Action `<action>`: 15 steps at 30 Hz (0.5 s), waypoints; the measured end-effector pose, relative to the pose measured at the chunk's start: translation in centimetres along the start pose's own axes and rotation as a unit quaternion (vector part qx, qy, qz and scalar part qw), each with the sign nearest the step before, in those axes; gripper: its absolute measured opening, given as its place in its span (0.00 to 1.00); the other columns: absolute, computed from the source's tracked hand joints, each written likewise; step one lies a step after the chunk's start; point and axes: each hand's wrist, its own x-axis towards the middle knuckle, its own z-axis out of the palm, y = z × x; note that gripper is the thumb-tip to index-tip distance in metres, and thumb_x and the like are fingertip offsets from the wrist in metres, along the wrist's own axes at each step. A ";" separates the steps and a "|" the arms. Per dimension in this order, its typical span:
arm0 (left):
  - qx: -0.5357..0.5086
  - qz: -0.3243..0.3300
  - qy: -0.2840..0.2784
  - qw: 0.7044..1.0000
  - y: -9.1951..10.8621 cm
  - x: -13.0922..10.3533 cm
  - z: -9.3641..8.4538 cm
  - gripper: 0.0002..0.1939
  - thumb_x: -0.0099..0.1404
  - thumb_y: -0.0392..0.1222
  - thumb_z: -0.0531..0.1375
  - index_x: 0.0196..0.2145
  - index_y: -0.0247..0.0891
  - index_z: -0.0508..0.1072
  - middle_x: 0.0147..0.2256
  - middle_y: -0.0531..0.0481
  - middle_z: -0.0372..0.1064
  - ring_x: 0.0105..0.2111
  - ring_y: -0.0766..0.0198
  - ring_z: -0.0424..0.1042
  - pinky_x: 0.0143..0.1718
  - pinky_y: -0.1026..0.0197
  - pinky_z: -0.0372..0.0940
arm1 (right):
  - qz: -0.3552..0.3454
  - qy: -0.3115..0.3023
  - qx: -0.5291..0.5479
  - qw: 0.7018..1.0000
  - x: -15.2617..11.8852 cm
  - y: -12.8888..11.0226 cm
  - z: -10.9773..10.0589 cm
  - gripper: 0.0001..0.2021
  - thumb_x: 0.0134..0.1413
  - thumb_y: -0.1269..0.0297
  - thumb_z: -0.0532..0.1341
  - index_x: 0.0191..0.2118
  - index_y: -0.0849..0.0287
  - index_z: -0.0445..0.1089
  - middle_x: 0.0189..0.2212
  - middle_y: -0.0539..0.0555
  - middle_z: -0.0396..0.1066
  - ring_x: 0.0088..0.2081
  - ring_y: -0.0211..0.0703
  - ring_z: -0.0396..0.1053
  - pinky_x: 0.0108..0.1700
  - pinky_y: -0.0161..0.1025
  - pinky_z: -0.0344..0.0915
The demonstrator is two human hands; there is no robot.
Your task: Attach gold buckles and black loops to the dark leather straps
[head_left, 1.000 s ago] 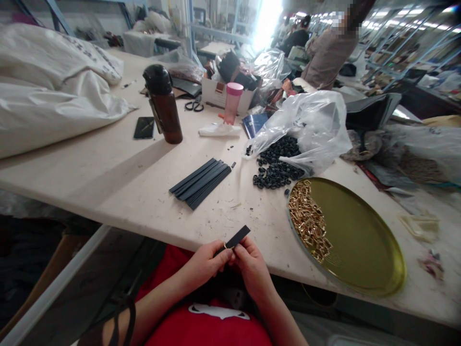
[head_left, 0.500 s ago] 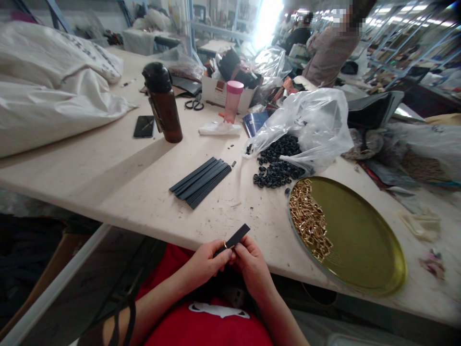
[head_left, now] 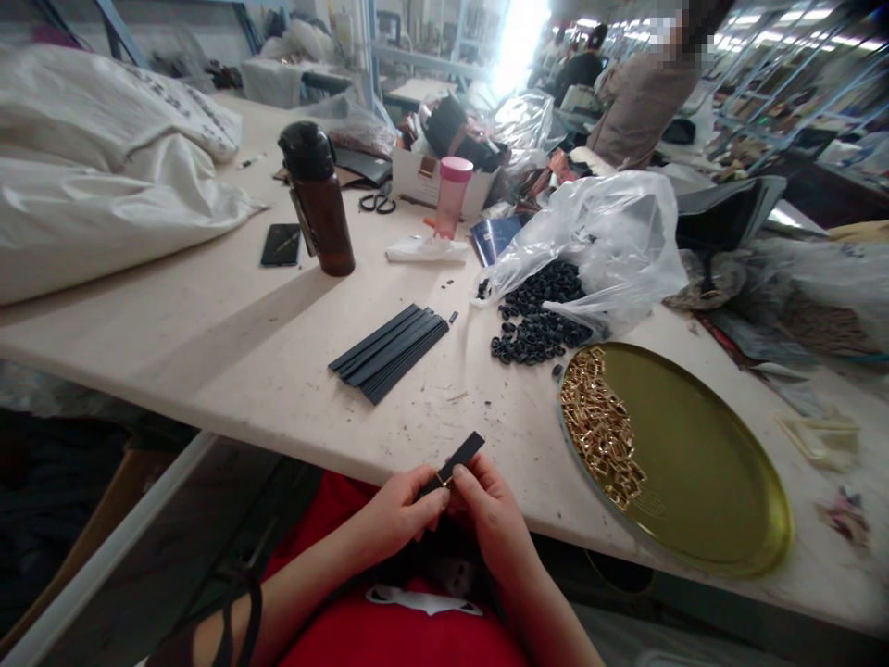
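At the table's front edge, my left hand (head_left: 406,505) and my right hand (head_left: 490,500) are closed on one black strip (head_left: 464,451), whose free end points up and right. A small gold buckle (head_left: 444,480) sits around the strip between my fingers; its lower part is hidden by them. Beyond my hands lies a stack of black strips (head_left: 389,352). To the right, a round gold tray (head_left: 701,454) holds a heap of gold buckles (head_left: 598,421). Small black loops (head_left: 534,333) spill out of a clear plastic bag (head_left: 618,222).
A dark brown bottle (head_left: 323,208) stands beside a phone (head_left: 281,245). Behind are black scissors (head_left: 377,201), a pink-lidded cup (head_left: 453,196) and a filled box (head_left: 420,176). White cloth (head_left: 104,185) covers the left. A person (head_left: 635,102) is at the back right.
My right thumb has moved up along the strip, next to the buckle. The buckle shows a little lower and farther right. The whole view has shifted slightly.
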 end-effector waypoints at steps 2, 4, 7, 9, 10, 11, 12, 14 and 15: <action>-0.005 0.004 -0.010 1.000 0.2 0.0 0.0 0.15 0.61 0.51 0.51 0.30 0.34 0.64 0.19 0.58 0.57 0.16 0.73 0.56 0.17 0.70 0.52 | -0.014 0.005 -0.030 0.999 0.1 -0.4 0.1 0.08 0.50 0.59 0.60 0.33 0.58 0.65 0.24 0.47 0.65 0.23 0.33 0.61 0.26 0.32 0.59; -0.010 0.002 -0.007 1.000 0.3 0.0 0.1 0.18 0.61 0.54 0.49 0.28 0.35 0.63 0.19 0.58 0.57 0.16 0.73 0.55 0.17 0.70 0.51 | -0.036 0.006 -0.065 0.997 0.1 -0.6 0.1 0.09 0.50 0.58 0.60 0.32 0.58 0.66 0.25 0.47 0.65 0.24 0.34 0.61 0.26 0.32 0.59; -0.013 -0.003 -0.005 1.000 0.4 0.1 0.1 0.21 0.61 0.56 0.48 0.26 0.35 0.62 0.18 0.57 0.57 0.15 0.73 0.55 0.16 0.69 0.51 | -0.059 0.009 -0.123 0.991 0.1 -0.8 0.1 0.11 0.52 0.56 0.58 0.28 0.59 0.65 0.21 0.47 0.64 0.22 0.34 0.61 0.25 0.32 0.58; -0.014 -0.001 -0.011 1.000 0.5 0.2 0.0 0.21 0.61 0.57 0.48 0.27 0.34 0.64 0.17 0.57 0.57 0.15 0.73 0.56 0.16 0.69 0.51 | -0.057 0.017 -0.126 0.990 0.1 -0.9 0.0 0.14 0.54 0.53 0.55 0.26 0.59 0.64 0.18 0.47 0.63 0.21 0.35 0.60 0.24 0.33 0.58; -0.014 -0.001 -0.013 1.000 0.5 0.2 0.0 0.21 0.61 0.57 0.47 0.28 0.34 0.64 0.17 0.57 0.57 0.14 0.72 0.56 0.16 0.69 0.51 | -0.050 0.020 -0.112 0.992 0.1 -1.0 -0.1 0.15 0.54 0.52 0.54 0.26 0.59 0.64 0.17 0.47 0.63 0.21 0.35 0.61 0.24 0.33 0.58; -0.014 -0.002 -0.014 1.000 0.5 0.2 0.0 0.21 0.61 0.56 0.47 0.29 0.33 0.65 0.17 0.58 0.57 0.14 0.72 0.55 0.16 0.69 0.50 | -0.043 0.021 -0.091 0.995 0.2 -1.1 -0.1 0.15 0.54 0.52 0.54 0.26 0.59 0.63 0.17 0.47 0.63 0.21 0.36 0.61 0.24 0.33 0.58; -0.013 -0.002 -0.013 1.000 0.5 0.1 0.0 0.21 0.61 0.56 0.47 0.30 0.33 0.65 0.17 0.58 0.57 0.15 0.72 0.55 0.16 0.69 0.50 | -0.037 0.022 -0.071 0.997 0.2 -1.2 -0.1 0.14 0.53 0.52 0.55 0.27 0.59 0.64 0.17 0.46 0.63 0.21 0.35 0.61 0.25 0.33 0.59; -0.011 -0.001 -0.014 1.000 0.5 0.1 0.0 0.21 0.62 0.56 0.48 0.30 0.33 0.65 0.17 0.58 0.57 0.15 0.73 0.56 0.17 0.69 0.50 | -0.034 0.029 -0.051 0.998 0.3 -1.5 -0.1 0.12 0.51 0.53 0.57 0.30 0.58 0.64 0.18 0.45 0.63 0.21 0.34 0.61 0.25 0.32 0.59; -0.010 0.000 -0.016 1.000 0.6 0.1 0.0 0.20 0.61 0.55 0.48 0.30 0.33 0.65 0.18 0.58 0.57 0.15 0.73 0.56 0.17 0.69 0.51 | -0.038 0.034 -0.052 0.997 0.3 -1.7 0.0 0.12 0.50 0.54 0.58 0.30 0.58 0.64 0.18 0.45 0.63 0.21 0.34 0.61 0.25 0.32 0.59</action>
